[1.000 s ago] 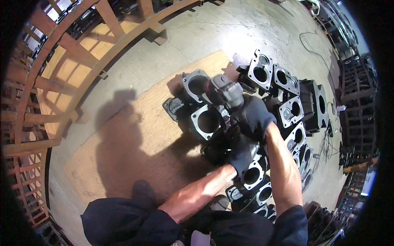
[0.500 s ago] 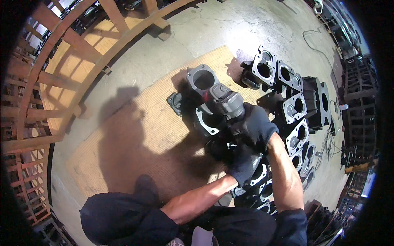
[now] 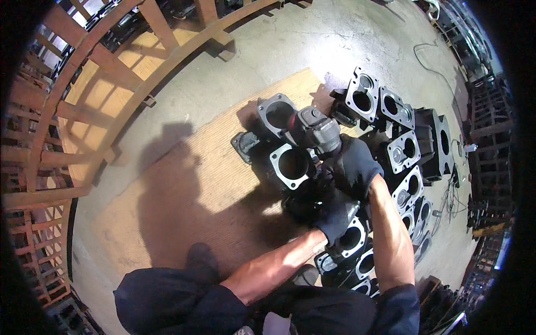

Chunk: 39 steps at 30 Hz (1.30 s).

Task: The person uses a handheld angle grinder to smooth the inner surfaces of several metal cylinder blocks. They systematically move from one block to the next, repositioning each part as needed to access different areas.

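Note:
A dark grey power tool (image 3: 315,129) with a bulky end and a touch of red is held over a group of metal castings. My right hand (image 3: 354,166), in a black glove, is wrapped round it just behind that end. My left hand (image 3: 335,216), gloved too, is closed lower down, seemingly on the same tool; shadow hides its fingers. A silvery bit shows beside it. Left of the tool stand a casting with a round bore (image 3: 277,114) and another with a bright machined flange (image 3: 290,166). The tool's far end is out of sight.
Several more flanged castings (image 3: 403,151) stand in rows on the right. A small dark casting (image 3: 244,146) lies at the left of the group. Beneath is a ribbed tan board (image 3: 184,218). Slatted brown racks (image 3: 106,106) line the left; a cable (image 3: 427,53) crosses the concrete floor.
The tool and my right hand have shifted slightly right, uncovering more of the bright flange. My left hand keeps its closed grip. The whole view has moved a little.

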### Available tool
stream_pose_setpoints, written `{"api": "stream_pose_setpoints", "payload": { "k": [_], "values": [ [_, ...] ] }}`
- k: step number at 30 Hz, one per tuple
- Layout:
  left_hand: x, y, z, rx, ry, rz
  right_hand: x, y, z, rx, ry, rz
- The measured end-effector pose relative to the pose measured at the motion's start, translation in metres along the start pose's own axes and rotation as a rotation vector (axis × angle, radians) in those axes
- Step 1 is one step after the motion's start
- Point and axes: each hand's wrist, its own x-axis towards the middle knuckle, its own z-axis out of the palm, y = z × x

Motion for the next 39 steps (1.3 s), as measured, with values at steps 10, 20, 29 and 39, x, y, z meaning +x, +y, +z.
{"api": "stream_pose_setpoints", "payload": {
  "k": [10,20,29,39],
  "values": [
    [-0.027,-0.062,0.031,-0.302,0.179,0.17,-0.025,-0.022,0.017,-0.047,-0.179,0.035],
    [-0.003,-0.016,0.014,-0.056,0.004,0.109,-0.018,0.0,-0.007,-0.025,-0.002,0.055],
    [-0.033,-0.137,0.025,-0.695,-0.321,-0.097,-0.026,-0.023,0.018,-0.064,-0.198,0.02],
    [-0.005,0.01,-0.01,0.126,-0.03,0.155,0.0,0.018,0.005,0.033,0.027,0.026]
  ]
}}
